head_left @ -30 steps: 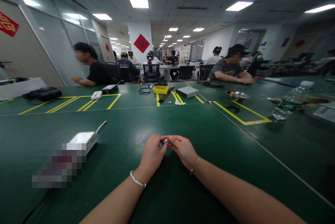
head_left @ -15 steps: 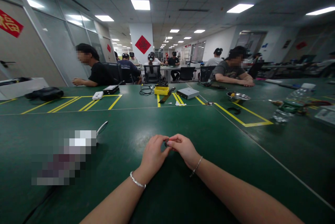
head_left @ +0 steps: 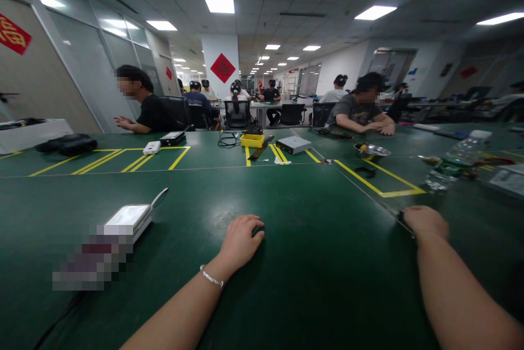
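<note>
Rests the left hand (head_left: 241,241) palm-down on the green table (head_left: 319,262), fingers loosely curled and close together, tips touching a small dark piece (head_left: 259,229), not clamped on it. Holds the right hand (head_left: 426,223) well off to the right, fingers tucked under at the near end of a thin dark tool (head_left: 399,214) lying on the table, cannot tell whether closed on it. Further out, finds a white device (head_left: 127,215) left, a water bottle (head_left: 452,167) right, then a metal dish (head_left: 371,149) and a yellow box (head_left: 251,140).
</note>
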The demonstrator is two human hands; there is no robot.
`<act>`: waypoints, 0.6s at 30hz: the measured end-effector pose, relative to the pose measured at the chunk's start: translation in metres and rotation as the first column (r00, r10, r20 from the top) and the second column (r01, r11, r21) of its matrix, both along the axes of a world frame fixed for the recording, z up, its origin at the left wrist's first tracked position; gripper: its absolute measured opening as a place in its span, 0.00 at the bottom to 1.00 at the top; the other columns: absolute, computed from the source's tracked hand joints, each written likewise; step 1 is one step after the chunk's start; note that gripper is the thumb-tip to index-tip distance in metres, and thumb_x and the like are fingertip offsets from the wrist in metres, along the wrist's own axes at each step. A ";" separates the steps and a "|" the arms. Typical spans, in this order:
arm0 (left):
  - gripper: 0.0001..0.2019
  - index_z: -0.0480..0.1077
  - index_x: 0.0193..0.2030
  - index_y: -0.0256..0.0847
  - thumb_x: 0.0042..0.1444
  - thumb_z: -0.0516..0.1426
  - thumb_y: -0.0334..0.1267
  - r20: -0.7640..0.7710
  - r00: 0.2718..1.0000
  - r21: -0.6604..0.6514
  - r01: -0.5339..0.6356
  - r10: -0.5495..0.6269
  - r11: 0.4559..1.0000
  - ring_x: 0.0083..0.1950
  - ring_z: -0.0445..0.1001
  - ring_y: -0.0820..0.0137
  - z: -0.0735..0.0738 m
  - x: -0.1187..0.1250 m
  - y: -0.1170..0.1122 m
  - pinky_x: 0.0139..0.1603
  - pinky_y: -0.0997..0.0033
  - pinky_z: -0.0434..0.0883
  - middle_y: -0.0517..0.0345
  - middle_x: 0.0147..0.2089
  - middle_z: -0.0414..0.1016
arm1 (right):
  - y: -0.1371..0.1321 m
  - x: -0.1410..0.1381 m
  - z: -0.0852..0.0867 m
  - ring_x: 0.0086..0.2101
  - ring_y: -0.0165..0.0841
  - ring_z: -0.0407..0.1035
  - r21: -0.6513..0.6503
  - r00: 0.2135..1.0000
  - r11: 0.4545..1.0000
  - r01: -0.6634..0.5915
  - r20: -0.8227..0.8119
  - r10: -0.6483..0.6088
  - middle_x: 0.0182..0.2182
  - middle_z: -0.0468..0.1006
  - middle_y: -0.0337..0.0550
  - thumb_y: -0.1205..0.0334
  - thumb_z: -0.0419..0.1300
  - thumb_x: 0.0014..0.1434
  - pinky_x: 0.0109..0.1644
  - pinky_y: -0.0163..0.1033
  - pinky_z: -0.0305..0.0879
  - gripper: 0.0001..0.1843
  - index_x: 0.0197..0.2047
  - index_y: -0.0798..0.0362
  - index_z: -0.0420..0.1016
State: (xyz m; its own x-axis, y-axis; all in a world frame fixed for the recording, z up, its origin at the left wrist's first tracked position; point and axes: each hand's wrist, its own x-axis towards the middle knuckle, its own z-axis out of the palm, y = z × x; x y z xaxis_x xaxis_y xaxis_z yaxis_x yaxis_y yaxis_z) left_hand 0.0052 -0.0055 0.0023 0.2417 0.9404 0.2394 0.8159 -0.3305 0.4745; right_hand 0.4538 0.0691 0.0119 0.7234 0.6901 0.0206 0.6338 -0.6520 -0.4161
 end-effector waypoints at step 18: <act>0.20 0.60 0.51 0.45 0.49 0.49 0.41 0.003 1.000 -0.016 0.008 -0.008 1.000 0.55 0.58 0.65 -0.006 -0.001 0.003 0.55 0.62 0.54 0.58 0.53 0.63 | 0.013 -0.152 0.013 0.45 0.36 0.60 0.199 0.648 0.634 -0.747 0.429 0.629 0.43 0.69 0.50 0.62 0.43 0.53 0.51 0.42 0.52 0.20 0.44 0.59 0.69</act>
